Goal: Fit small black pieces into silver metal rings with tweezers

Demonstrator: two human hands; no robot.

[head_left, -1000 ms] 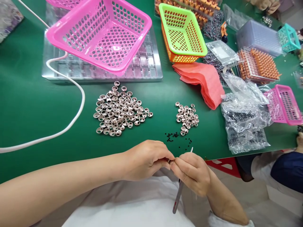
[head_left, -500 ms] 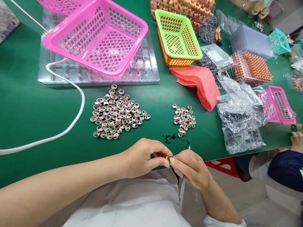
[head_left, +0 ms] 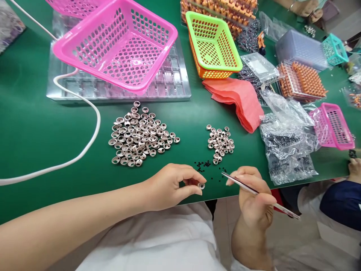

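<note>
Between thumb and fingertips, my left hand pinches a small metal ring just over the table's front edge. My right hand grips a pair of tweezers, whose tip points left toward the tiny black parts scattered on the table. Beyond those parts lies a small pile of similar rings. A larger pile of rings spreads farther left, past my left forearm.
A pink basket rests on a clear compartment tray at the back. Right of it are a green basket, red cloth and plastic bags. A white cable curves across the left. Other people's hands show at the right.
My right hand has drawn away from the ring to the right and turned, bringing the tweezers up with their tip leftward. My left hand keeps the ring in nearly the same place.
</note>
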